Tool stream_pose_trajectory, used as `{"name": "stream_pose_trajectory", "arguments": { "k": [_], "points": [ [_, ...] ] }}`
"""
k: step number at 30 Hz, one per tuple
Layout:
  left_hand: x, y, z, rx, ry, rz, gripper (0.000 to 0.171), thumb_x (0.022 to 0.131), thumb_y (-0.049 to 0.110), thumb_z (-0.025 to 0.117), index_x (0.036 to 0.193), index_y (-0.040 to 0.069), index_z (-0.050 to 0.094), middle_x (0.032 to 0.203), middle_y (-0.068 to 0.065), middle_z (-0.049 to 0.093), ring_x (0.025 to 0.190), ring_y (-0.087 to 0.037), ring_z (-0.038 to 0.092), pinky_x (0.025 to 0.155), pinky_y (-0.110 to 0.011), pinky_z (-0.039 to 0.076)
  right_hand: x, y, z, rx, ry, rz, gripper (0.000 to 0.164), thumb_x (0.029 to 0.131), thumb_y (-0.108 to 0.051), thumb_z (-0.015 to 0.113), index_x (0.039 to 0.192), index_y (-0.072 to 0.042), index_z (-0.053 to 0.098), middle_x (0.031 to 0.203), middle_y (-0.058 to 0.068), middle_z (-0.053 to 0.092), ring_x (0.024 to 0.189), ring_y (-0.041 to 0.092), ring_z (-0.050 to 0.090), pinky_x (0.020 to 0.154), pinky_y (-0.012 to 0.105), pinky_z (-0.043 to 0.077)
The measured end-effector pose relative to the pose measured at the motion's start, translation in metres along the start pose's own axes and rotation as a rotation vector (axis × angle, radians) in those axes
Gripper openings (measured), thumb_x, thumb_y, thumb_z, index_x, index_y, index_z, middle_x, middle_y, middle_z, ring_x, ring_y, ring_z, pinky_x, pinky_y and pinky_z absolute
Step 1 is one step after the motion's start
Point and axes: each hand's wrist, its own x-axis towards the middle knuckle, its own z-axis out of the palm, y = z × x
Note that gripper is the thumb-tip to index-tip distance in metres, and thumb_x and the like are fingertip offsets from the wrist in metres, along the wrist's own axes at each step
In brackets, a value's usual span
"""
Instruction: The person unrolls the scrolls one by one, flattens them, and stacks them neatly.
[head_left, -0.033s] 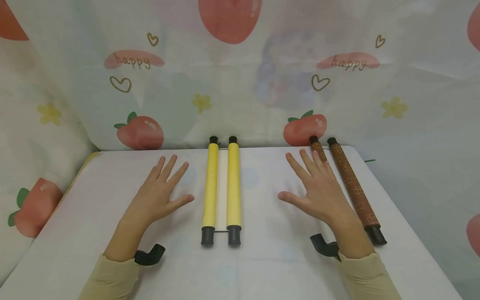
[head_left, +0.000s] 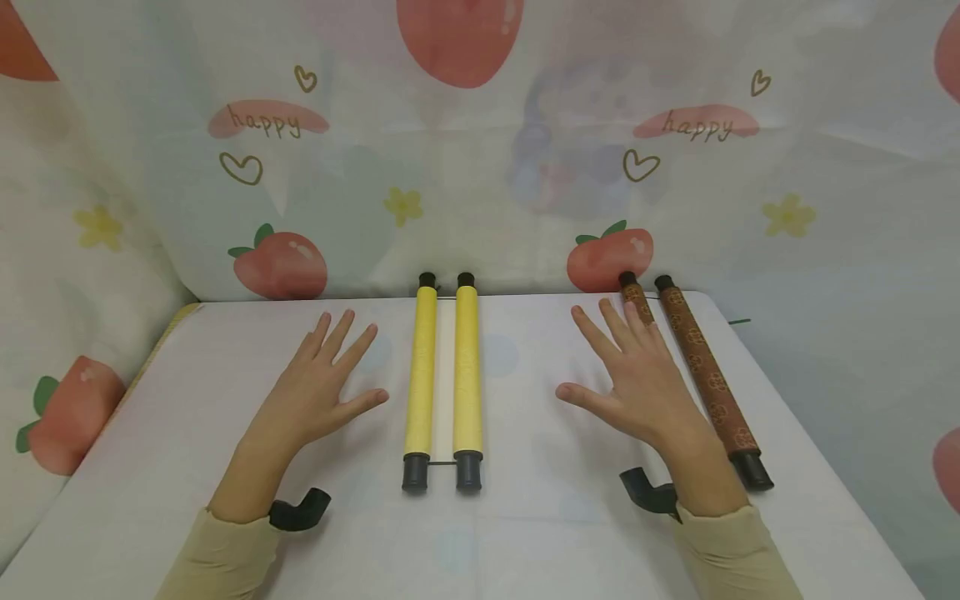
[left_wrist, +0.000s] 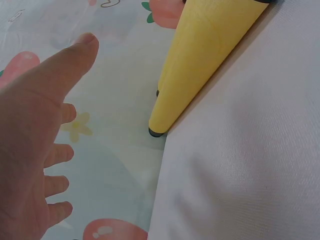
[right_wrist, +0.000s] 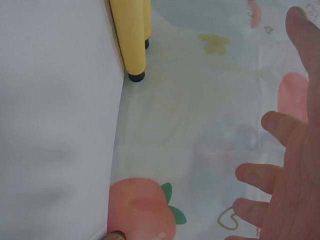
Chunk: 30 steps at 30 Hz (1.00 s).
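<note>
A yellow scroll with two rollers and black end caps lies lengthwise on the white table, between the hands. My left hand is left of it, its fingers spread and touching nothing. In the left wrist view that hand shows thumb and fingers extended, apart from the yellow scroll. On the other side, my right hand is spread too and holds nothing. It partly covers a brown, flower-patterned scroll with black caps, slanted at the table's right. The right wrist view shows the right hand with fingers apart.
Behind the white table hangs a printed cloth with peaches, flowers and "happy" lettering; it also covers the sides. A black curved mount is at the left wrist, another mount at the right.
</note>
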Motion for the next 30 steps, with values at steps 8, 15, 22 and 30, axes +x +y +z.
{"name": "stream_pose_trajectory", "arguments": {
  "k": [8, 15, 22, 30],
  "points": [
    [0.002, -0.003, 0.002, -0.01, 0.032, 0.034, 0.085, 0.089, 0.063, 0.061, 0.157, 0.022, 0.031, 0.164, -0.018, 0.021, 0.15, -0.047, 0.014, 0.117, -0.059, 0.021, 0.005, -0.003, 0.003, 0.007, 0.002, -0.028, 0.093, 0.082, -0.068, 0.065, 0.158, -0.029, 0.028, 0.162, 0.017, 0.028, 0.149, 0.045, 0.017, 0.113, 0.068, 0.019],
    [0.004, 0.007, 0.009, -0.016, 0.067, 0.135, 0.076, 0.091, 0.059, 0.062, 0.154, 0.023, 0.04, 0.161, -0.017, 0.03, 0.147, -0.048, 0.024, 0.113, -0.06, 0.03, 0.008, -0.013, 0.014, 0.116, -0.002, -0.162, 0.08, 0.084, -0.057, 0.071, 0.153, -0.029, 0.041, 0.159, 0.01, 0.036, 0.148, 0.038, 0.028, 0.11, 0.062, 0.033],
    [0.009, 0.03, 0.02, -0.071, 0.023, 0.248, 0.07, 0.093, 0.062, 0.057, 0.153, 0.03, 0.041, 0.155, -0.009, 0.043, 0.144, -0.043, 0.034, 0.112, -0.058, 0.032, 0.011, -0.038, 0.035, 0.166, -0.075, -0.335, 0.068, 0.089, -0.057, 0.066, 0.148, -0.029, 0.049, 0.157, 0.006, 0.041, 0.144, 0.033, 0.037, 0.108, 0.055, 0.04],
    [-0.002, 0.037, 0.031, -0.13, -0.1, 0.354, 0.061, 0.095, 0.062, 0.053, 0.148, 0.033, 0.048, 0.152, -0.005, 0.048, 0.142, -0.037, 0.039, 0.11, -0.055, 0.037, 0.019, -0.071, 0.045, 0.215, -0.197, -0.417, 0.063, 0.091, -0.054, 0.066, 0.147, -0.029, 0.051, 0.147, -0.004, 0.054, 0.139, 0.024, 0.047, 0.106, 0.049, 0.044]
  ]
}}
